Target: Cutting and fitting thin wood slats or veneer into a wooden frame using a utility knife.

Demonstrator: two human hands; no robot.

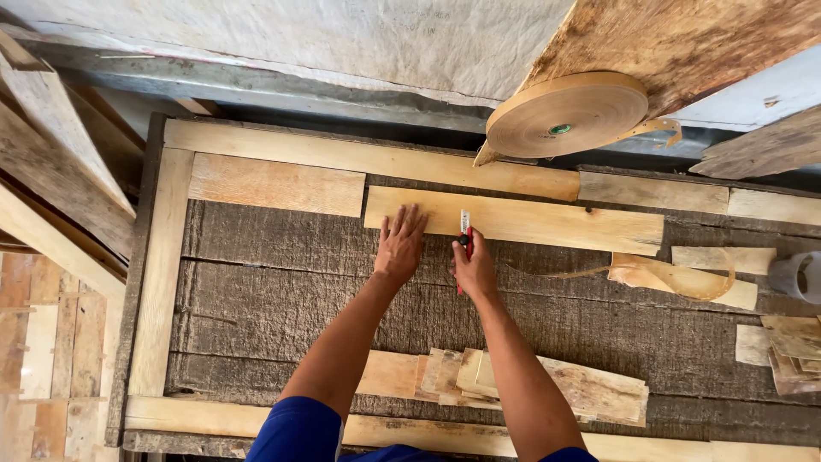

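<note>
My left hand (400, 242) lies flat, fingers spread, on the near edge of a long pale wooden strip (547, 220) that rests across the rough grey worktable (282, 291). Just to its right, my right hand (473, 263) grips a red-handled utility knife (464, 231), whose blade end sits on the same strip. Both arms reach forward from blue sleeves at the bottom.
A big roll of tan edge-band tape (566, 113) hangs at upper right, with a loose curl of tape (676, 278) on the table. Veneer offcuts (513, 381) lie near me. A pale wooden frame (158, 274) borders the table. A white cup (800, 275) stands at far right.
</note>
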